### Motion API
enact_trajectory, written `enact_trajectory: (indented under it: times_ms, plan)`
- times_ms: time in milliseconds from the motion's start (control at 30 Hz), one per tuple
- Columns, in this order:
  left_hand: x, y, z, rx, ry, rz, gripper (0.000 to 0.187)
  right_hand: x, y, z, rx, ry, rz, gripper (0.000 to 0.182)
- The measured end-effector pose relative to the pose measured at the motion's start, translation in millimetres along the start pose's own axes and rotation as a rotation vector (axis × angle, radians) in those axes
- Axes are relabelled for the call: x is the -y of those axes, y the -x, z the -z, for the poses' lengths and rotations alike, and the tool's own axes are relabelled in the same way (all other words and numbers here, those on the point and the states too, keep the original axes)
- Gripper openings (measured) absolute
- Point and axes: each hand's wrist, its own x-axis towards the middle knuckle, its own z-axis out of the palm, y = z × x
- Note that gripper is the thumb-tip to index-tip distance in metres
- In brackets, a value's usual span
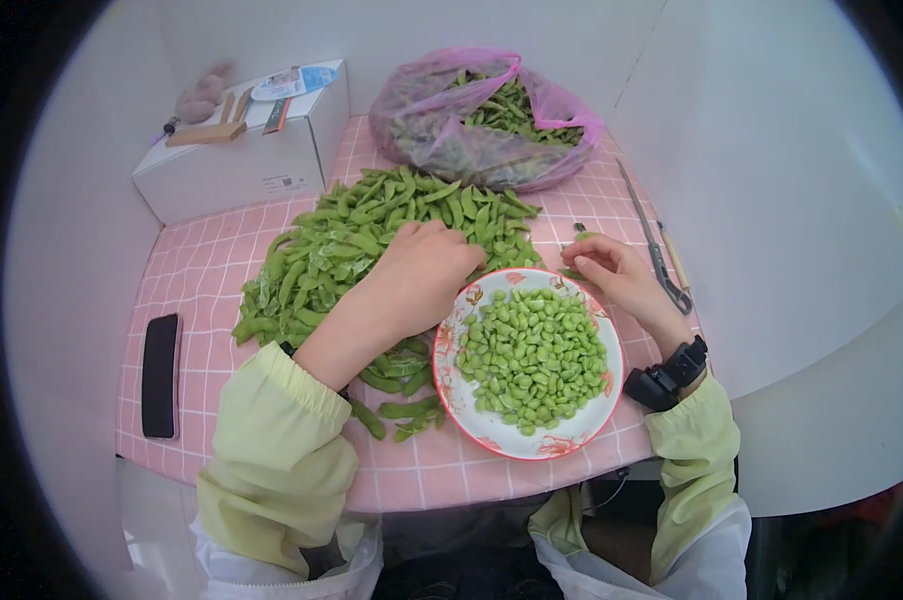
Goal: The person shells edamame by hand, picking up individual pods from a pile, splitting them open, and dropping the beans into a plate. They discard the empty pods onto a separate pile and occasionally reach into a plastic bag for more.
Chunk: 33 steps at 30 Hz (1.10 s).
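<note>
My left hand (429,268) rests over the right part of a large heap of green pods (317,262), its fingers curled down and hidden behind the knuckles. My right hand (612,270) is at the upper right rim of a white plate (615,395) with a red edge and floral pattern. Its thumb and fingers are bent close together near a green pod; whether they grip it is too small to tell. Shelled green beans (537,360) fill the middle of the plate. A few pods (409,409) lie left of the plate.
A purple bag (422,130) of pods stands at the back. Scissors (662,260) and a thin stick (674,255) lie at the right edge. A phone (161,376) is at the left. Behind it stands a white box (242,165) with small items on top.
</note>
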Motion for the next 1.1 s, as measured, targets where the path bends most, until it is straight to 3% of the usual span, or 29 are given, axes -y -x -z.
enact_trajectory:
  times_ms: [433, 533, 700, 833, 1000, 1100]
  plan:
    - [-9, -7, 25, -0.405, 0.186, 0.082, 0.018, -1, 1, 0, 0.004, 0.011, 0.055, 0.017]
    - [-21, -7, 35, -0.416, 0.319, 0.1, 0.016, 8, 5, -3, -0.037, -0.004, 0.08, 0.018]
    - [-46, -7, 33, -0.381, 0.883, 0.096, 0.013, 33, 16, -10, -0.094, -0.077, 0.221, 0.021]
    - [-57, -7, 26, -0.296, 1.22, 0.119, 0.015, 43, 27, -14, 0.011, -0.08, 0.256, 0.019]
    - [-58, -5, 19, -0.266, 1.351, 0.181, 0.011, 50, 31, -17, 0.078, 0.005, 0.395, 0.015]
    - [-55, -6, 11, -0.325, 1.345, 0.143, 0.008, 56, 34, -18, 0.047, 0.038, 0.325, 0.015]
